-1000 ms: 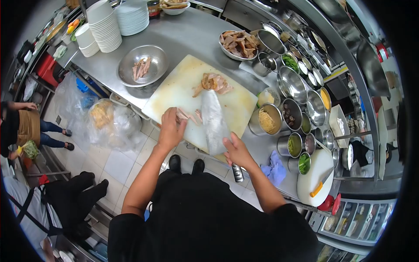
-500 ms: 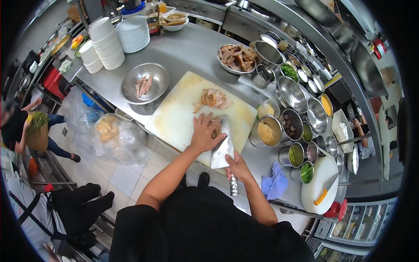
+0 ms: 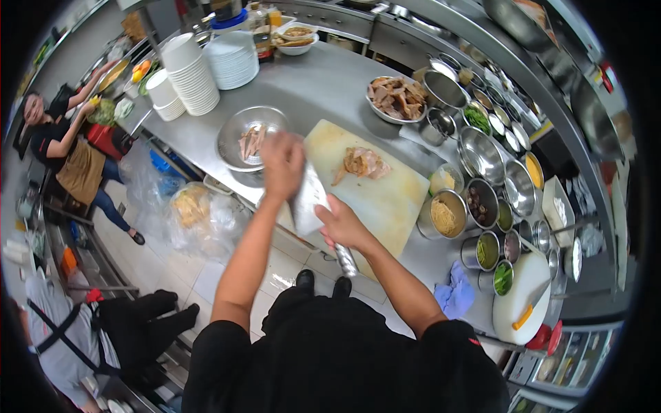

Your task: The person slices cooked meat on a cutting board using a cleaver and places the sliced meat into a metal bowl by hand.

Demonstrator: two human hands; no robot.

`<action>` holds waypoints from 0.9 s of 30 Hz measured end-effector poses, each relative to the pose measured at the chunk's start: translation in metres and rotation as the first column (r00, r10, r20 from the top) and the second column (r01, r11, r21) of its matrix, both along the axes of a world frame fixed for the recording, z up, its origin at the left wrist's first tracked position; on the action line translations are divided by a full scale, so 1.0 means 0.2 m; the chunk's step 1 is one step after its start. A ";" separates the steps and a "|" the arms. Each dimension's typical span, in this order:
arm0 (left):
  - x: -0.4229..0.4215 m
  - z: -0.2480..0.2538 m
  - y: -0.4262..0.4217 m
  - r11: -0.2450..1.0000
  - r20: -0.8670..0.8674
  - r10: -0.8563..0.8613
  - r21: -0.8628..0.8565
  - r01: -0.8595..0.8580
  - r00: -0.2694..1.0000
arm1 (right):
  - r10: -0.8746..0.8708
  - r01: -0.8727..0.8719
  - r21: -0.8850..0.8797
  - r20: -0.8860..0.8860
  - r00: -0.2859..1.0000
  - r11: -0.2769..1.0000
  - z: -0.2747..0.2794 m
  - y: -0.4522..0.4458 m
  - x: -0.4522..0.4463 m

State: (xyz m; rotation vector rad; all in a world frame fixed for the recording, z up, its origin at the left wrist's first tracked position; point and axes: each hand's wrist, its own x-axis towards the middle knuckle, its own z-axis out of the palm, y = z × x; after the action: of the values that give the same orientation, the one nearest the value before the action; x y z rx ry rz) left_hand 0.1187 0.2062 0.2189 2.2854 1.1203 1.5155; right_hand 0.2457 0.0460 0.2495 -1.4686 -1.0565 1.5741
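Note:
My right hand (image 3: 342, 221) grips the handle of a cleaver (image 3: 310, 199), whose broad blade is tilted up at the board's left side. My left hand (image 3: 282, 166), blurred by motion, has its fingers curled beside the blade's upper end, near the right rim of a metal bowl (image 3: 231, 148); whatever lies in the fingers is hidden. Strips of cooked meat (image 3: 252, 142) are in that bowl. On the white cutting board (image 3: 385, 220) rests a larger piece of cooked meat (image 3: 363, 164), apart from both hands.
Stacked white bowls (image 3: 189, 72) and plates (image 3: 231, 58) stand at the back left. A bowl of meat pieces (image 3: 397, 98) is beyond the board. Metal containers, one with noodles (image 3: 444, 215), line the right. A knife (image 3: 527, 313) lies on a round board. Another person (image 3: 76, 148) stands at left.
Both hands and the cleaver have moved left, off the middle of the board toward the bowl of strips. The sliced meat under my left hand has left the board. My view has shifted.

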 end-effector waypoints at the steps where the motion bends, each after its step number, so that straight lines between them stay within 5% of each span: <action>1: -0.03 0.00 0.14 0.996 0.064 0.090 -0.024 -0.088 0.994 | 0.000 0.000 0.026 -0.026 1.000 1.000 0.02 0.05 -0.02; 2: -0.07 -0.01 0.29 0.983 0.058 0.184 -0.030 -0.183 0.981 | -0.013 0.013 0.015 -0.030 0.999 1.000 0.09 0.06 -0.04; 6: -0.23 -0.08 0.64 0.945 -0.105 0.095 -0.304 -0.123 0.990 | -0.072 0.072 0.000 0.009 0.997 0.997 0.13 -0.07 0.02; 8: -0.24 -0.11 0.64 0.977 -0.442 0.214 0.090 -0.194 0.871 | -0.153 0.156 -0.026 0.073 0.985 0.987 0.14 -0.21 0.10; 9: -0.20 -0.08 0.61 0.998 -0.267 0.048 0.057 -0.033 0.963 | -0.214 0.219 -0.050 0.095 0.972 0.974 0.14 -0.29 0.15; 10: -0.15 -0.06 0.53 0.999 -0.271 0.027 0.052 -0.013 0.962 | -0.267 0.272 -0.031 0.117 0.957 0.962 0.11 -0.37 0.21; 12: 0.00 -0.06 0.34 0.929 -0.185 -0.286 -0.295 0.224 0.940 | -0.329 0.334 -0.014 0.144 0.934 0.943 0.06 -0.51 0.32; 14: 0.14 -0.12 0.18 0.818 -0.213 -0.456 -0.483 0.312 0.864 | -0.391 0.418 0.029 0.418 0.820 0.908 0.05 -0.62 0.42; 15: 0.21 -0.20 0.13 0.803 -0.215 -0.470 -0.507 0.313 0.856 | -0.398 0.426 0.031 0.419 0.816 0.904 0.06 -0.66 0.45; 17: 0.35 -0.29 0.08 0.789 -0.220 -0.492 -0.522 0.325 0.843 | -0.337 0.328 0.161 0.726 0.600 0.931 0.13 -0.72 0.49; 21: 0.53 -0.34 0.05 0.792 -0.362 -0.378 -0.603 0.096 0.852 | -0.387 0.292 0.274 0.795 0.467 0.916 0.23 -0.76 0.41; 23: 0.57 -0.35 0.07 0.779 -0.401 -0.355 -0.626 0.030 0.845 | -0.122 0.288 -0.042 0.841 0.526 0.957 0.27 -0.75 0.37; 27: 0.54 -0.32 0.07 0.698 -0.381 -0.375 -0.716 -0.013 0.845 | 0.124 0.177 -0.253 0.837 0.533 0.951 0.15 -0.73 0.39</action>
State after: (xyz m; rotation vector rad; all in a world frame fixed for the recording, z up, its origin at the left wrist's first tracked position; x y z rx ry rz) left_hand 0.2268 0.2204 0.1544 2.1434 1.2307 0.2663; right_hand 0.3247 -0.1006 0.2798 -2.6118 -1.3064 0.9512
